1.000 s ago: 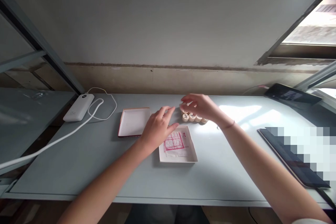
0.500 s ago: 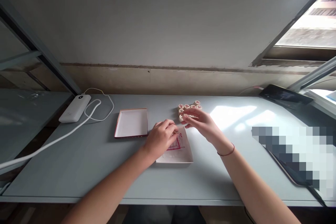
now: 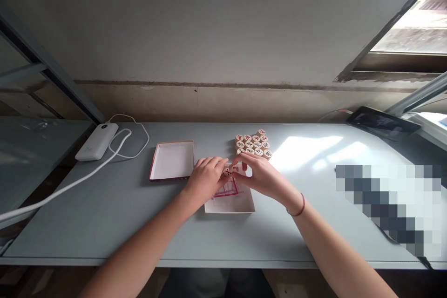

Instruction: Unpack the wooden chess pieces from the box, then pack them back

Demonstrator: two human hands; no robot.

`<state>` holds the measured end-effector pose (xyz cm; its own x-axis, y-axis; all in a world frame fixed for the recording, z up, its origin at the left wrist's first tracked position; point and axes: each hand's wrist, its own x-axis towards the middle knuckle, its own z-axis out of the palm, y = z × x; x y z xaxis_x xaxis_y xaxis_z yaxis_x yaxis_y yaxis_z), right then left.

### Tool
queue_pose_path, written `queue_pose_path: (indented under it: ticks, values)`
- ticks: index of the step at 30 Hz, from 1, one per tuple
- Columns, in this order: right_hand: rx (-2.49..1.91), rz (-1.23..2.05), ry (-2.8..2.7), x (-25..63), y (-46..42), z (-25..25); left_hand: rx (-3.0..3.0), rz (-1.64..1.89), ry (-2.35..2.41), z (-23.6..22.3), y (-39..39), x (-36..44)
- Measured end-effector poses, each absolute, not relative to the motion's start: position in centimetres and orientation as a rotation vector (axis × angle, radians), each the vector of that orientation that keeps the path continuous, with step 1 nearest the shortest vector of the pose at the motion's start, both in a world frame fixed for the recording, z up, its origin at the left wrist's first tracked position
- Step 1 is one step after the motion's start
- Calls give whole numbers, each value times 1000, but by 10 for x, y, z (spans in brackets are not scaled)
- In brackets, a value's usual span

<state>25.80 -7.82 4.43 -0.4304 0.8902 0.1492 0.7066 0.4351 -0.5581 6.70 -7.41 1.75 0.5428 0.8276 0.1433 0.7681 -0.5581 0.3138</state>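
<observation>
My left hand (image 3: 208,180) is closed over the left side of a shallow white box (image 3: 237,205), its fingertips and thumb around a round xiangqi piece (image 3: 228,172) with a red character. Close against that piece is a second xiangqi piece (image 3: 235,168), pinched between the thumb and index finger of my right hand (image 3: 260,174). A plastic sheet with a pink-red printed frame (image 3: 226,189) lies inside the box. Just beyond the box, several more xiangqi pieces (image 3: 248,144) sit in rows, faces up; my right hand hides part of the nearest row.
An open box lid (image 3: 173,160) lies to the left. Farther left is a white power bank (image 3: 98,142) with a white cable (image 3: 84,179). A dark phone (image 3: 382,120) rests at the back right, and a blurred-out dark object (image 3: 387,214) lies on the right of the grey desk (image 3: 139,237).
My right hand has come left and nearer, from the rows of pieces to the box, beside my left hand. More of the rows shows now. Two pieces are visible at my fingertips.
</observation>
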Motion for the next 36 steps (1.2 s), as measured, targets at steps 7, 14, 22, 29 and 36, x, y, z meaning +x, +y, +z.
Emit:
queue_pose_path:
  ticks: [7,14,22,29,36]
  values:
    - [-1245,460,-2429,255,-78,40,2485,358,1351,19,-74,69]
    - [-1252,322,-2472,252,-75,33,2480,347,1328,19,-74,67]
    - [-1356,594,-2083,282,-58,53,2488,323,1366,19,-70,77]
    - [-1980,183,-1866,326,29,40,2573,355,1345,14,-69,79]
    - [-2314,268,-1976,331,72,24,2582,344,1351,11,-72,75]
